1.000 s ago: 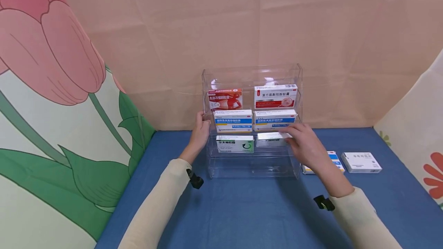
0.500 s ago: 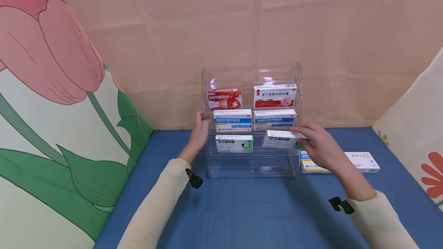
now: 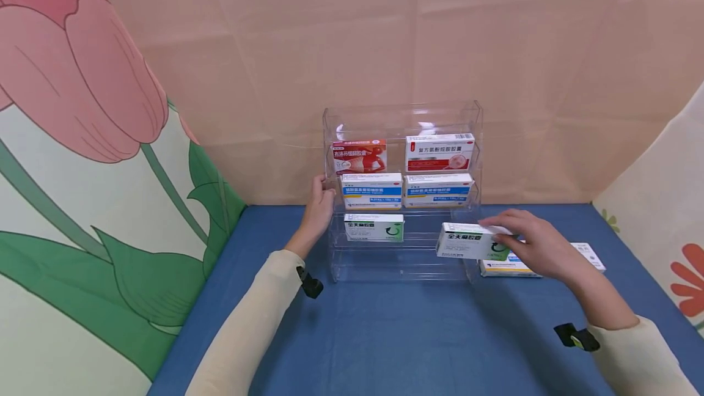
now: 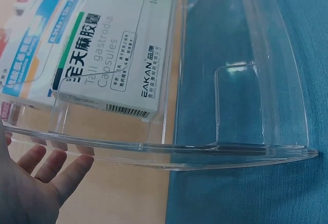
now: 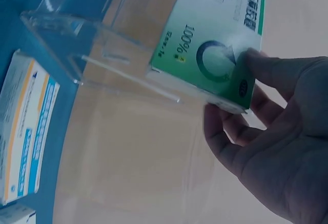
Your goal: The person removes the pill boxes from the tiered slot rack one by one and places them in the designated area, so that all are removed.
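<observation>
Since the earlier frame the right hand had drawn the green-and-white box out of the clear rack, toward four o'clock, its fingers pinching the box's right end. That box hung clear of the shelves, just left of the blue-striped box lying on the blue cloth. At nine o'clock the left hand rested on the rack's side wall, fingers straight against it. A matching green box sat on the third shelf.

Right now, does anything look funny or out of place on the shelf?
Yes. The third tier of the clear rack has only one green box; its right slot is bare. The right hand holds the matching green box outside the rack.
</observation>
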Demonstrator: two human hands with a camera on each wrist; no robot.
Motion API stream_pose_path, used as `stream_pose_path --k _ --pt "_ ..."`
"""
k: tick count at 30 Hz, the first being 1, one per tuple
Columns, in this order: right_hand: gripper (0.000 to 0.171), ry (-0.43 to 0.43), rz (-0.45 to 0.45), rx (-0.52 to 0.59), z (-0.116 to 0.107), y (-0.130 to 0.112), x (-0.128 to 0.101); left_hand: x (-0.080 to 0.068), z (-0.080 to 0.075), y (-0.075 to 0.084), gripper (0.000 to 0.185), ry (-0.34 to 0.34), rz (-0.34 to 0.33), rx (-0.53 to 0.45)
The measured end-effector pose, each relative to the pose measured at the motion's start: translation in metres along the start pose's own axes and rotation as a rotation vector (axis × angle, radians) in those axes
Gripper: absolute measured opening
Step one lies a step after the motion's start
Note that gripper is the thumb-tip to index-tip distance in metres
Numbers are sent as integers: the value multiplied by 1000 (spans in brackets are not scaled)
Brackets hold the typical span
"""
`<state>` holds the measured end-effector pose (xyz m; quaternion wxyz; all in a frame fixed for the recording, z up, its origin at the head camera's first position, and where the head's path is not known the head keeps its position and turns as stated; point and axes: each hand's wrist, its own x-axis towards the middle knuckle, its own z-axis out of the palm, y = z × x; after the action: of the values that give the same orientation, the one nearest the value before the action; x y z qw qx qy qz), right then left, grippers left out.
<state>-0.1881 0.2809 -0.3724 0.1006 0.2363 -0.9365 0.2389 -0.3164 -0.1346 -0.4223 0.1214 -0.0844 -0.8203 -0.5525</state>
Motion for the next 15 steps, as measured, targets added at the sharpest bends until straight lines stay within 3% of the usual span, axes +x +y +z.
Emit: stream_pose_path --k 15 --pt "34 -188 116 57 -7 28 -20 1 1 -1 44 -3 -10 -9"
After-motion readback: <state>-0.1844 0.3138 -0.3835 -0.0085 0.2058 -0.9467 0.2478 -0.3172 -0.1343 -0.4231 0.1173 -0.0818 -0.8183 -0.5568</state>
